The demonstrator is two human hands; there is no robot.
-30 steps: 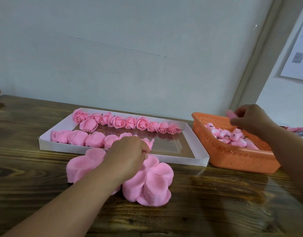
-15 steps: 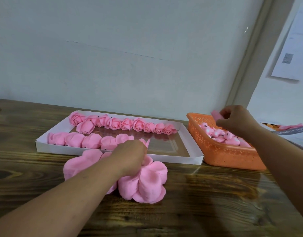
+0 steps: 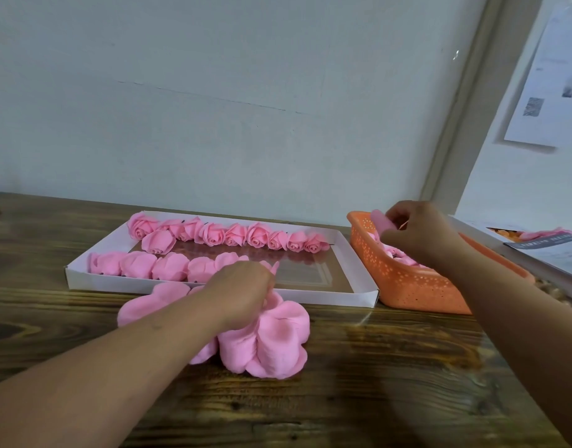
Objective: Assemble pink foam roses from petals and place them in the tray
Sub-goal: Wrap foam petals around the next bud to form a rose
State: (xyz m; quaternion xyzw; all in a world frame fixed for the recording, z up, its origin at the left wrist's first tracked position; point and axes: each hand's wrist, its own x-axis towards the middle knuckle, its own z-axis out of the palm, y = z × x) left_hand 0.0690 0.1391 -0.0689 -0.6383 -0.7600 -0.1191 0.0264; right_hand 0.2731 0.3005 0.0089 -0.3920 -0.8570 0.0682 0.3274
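Pinching, right fingers: I see my right hand [image 3: 420,232] curled round a small pink bud [image 3: 382,220], thumb and fingertips closed on it, above the far end of the orange basket [image 3: 407,286].
Left fingers: my left hand [image 3: 242,291] is bunched down into the pile of petals [image 3: 268,337]; the fingertips are hidden, so I cannot tell exactly what they pinch, though they seem gathered on one petal's base.
Petals, feel: I judge them very light, soft and easily creased; best taken at the narrow base, not the broad edge.
Bud, feel: likely springy foam; a gentle pinch low on its body should do.
Petal pile, place: on the wooden table [image 3: 375,399], touching the near wall of the white tray [image 3: 359,295].
Finished roses [image 3: 233,234]: two rows inside the tray.
Arms: both forearms reach forward, left low over the table, right raised over the basket.
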